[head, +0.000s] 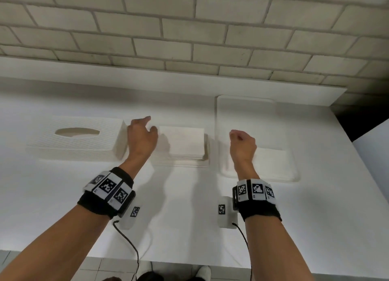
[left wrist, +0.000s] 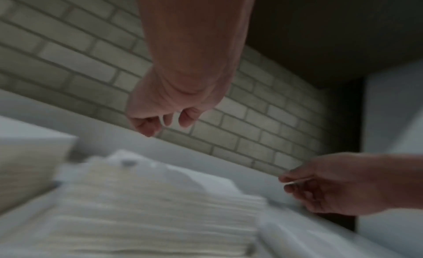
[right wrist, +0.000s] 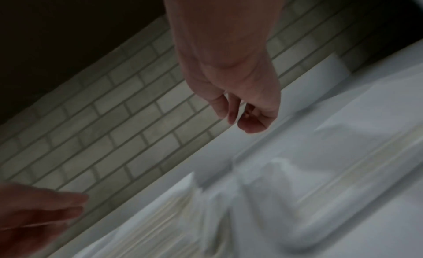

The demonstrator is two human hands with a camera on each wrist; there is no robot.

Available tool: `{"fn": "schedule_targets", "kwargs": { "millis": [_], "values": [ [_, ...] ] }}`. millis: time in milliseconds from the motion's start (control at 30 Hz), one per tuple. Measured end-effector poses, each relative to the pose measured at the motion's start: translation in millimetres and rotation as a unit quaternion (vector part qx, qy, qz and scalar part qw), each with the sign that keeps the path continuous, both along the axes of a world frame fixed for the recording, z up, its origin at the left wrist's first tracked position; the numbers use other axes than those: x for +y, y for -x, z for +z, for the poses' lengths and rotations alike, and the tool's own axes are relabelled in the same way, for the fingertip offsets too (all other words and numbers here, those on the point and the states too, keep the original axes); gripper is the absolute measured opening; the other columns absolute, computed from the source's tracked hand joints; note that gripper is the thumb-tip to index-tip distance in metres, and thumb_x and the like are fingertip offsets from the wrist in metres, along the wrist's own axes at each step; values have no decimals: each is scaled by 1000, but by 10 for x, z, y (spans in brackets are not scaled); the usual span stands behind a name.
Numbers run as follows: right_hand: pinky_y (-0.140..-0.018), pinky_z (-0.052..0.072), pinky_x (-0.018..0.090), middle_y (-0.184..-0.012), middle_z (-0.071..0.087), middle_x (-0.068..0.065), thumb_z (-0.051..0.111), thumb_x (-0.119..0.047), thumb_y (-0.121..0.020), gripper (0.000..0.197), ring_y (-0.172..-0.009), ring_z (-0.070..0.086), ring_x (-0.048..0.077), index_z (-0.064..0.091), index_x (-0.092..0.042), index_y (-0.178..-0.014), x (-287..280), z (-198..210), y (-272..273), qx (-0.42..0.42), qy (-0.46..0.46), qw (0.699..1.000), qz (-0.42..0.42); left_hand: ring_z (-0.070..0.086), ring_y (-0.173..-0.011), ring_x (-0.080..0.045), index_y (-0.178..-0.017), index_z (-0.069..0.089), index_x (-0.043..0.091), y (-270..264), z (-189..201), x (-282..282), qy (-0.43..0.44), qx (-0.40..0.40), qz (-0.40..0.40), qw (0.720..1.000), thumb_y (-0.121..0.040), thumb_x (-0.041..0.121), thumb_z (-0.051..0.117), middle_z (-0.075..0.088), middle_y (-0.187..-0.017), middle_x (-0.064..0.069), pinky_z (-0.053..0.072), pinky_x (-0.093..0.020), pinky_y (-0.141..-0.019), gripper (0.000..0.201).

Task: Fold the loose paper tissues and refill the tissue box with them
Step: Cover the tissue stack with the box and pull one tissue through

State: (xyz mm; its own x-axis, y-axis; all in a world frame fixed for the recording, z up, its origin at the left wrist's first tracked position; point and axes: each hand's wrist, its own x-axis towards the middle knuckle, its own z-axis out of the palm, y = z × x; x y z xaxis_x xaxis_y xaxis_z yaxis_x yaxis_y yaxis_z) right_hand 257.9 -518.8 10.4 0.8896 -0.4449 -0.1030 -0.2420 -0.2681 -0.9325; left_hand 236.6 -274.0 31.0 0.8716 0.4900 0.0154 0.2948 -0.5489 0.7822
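A white tissue box (head: 80,141) with an oval slot stands at the left of the table. A neat stack of folded tissues (head: 183,143) lies just to its right. My left hand (head: 150,126) hovers between the box and the stack, with its fingers loosely curled and nothing in them. Over the white tray (head: 223,103) my right hand (head: 234,136) is raised with its fingers curled in, holding nothing. Flat loose tissues (head: 271,160) lie in the tray's near right part. The left wrist view shows the left hand (left wrist: 164,122) above the blurred stack (left wrist: 160,207).
A brick wall (head: 189,38) and a low white ledge (head: 168,80) run along the back of the table (head: 63,207). The table's right edge drops off beside the tray. Cables hang from both wrist cameras over the front edge.
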Motion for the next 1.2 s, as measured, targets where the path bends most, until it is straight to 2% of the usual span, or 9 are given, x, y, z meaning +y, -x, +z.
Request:
{"fn": "schedule_targets", "kwargs": {
  "millis": [100, 233, 367, 433, 533, 700, 933, 1033, 1200],
  "values": [
    [-86, 51, 31, -111, 71, 15, 52, -11, -95, 25, -99, 67, 31, 73, -8, -108, -748, -62, 46, 19, 83, 991, -99, 63, -106, -25, -119, 67, 7, 49, 84, -711, 103, -39, -118, 987, -91, 5, 57, 66, -121, -12, 48, -30, -95, 29],
    [-102, 45, 45, -131, 55, 26, 52, -17, -92, 35, -118, 53, 44, 65, -10, -123, -1496, -333, 190, 176, 203, 959, -95, 62, -95, -24, -95, 71, 8, 50, -171, -1587, 254, 125, -189, 940, -86, 3, 61, 67, -97, -9, 48, -29, -86, 15],
    [-104, 36, 39, -135, 56, 21, 56, -21, -90, 45, -125, 47, 40, 56, -6, -133, -1727, -499, 301, 203, 262, 944, -9, 52, -77, -21, -75, 55, 9, -7, -403, -2015, 195, 218, -162, 942, -85, 2, 51, 50, -73, 0, 40, -24, -63, 14],
    [-104, 37, 39, -134, 56, 21, 57, -22, -90, 46, -125, 48, 39, 55, -3, -132, -1698, -509, 311, 199, 274, 941, 16, 55, -73, -19, -83, 54, 7, -20, -386, -2124, 152, 239, -154, 947, -88, 5, 50, 52, -77, 0, 44, -26, -61, 7],
    [-103, 41, 42, -133, 52, 23, 61, -18, -88, 47, -123, 50, 40, 53, 1, -131, -1606, -493, 305, 208, 273, 939, 23, 62, -103, -28, -113, 57, -2, -67, -342, -2228, 112, 257, -140, 950, -92, 7, 51, 61, -108, -8, 49, -30, -75, 24],
    [-103, 42, 43, -132, 50, 24, 62, -12, -86, 47, -121, 50, 39, 52, 2, -130, -1591, -477, 285, 221, 262, 939, 19, 60, -109, -32, -103, 55, 1, -175, -300, -2278, 119, 300, -111, 940, -88, 6, 54, 59, -124, -19, 55, -35, -87, 16],
    [-103, 40, 42, -134, 47, 23, 66, -13, -85, 53, -124, 46, 40, 49, 1, -133, -1594, -454, 300, 222, 238, 946, 5, 43, -125, -32, -138, 39, 8, -159, -320, -2390, 113, 288, -130, 942, -91, 9, 45, 40, -141, -15, 45, -37, -96, 47],
    [-102, 40, 42, -135, 46, 22, 67, -14, -85, 55, -125, 45, 39, 48, 1, -134, -1604, -442, 296, 225, 224, 948, 3, 56, -114, -30, -135, 44, 6, -159, -317, -2363, 200, 264, -136, 934, -89, 7, 49, 56, -129, -12, 50, -35, -86, 46],
    [-101, 43, 41, -122, 61, 21, 60, -30, -90, 42, -116, 55, 37, 62, 1, -118, -1644, -332, 296, 205, 183, 961, -1, 63, -96, -28, -95, 60, 8, -146, -163, -2276, 307, 213, -156, 915, -87, 9, 58, 67, -105, -12, 47, -31, -72, 9]
  ]
}}
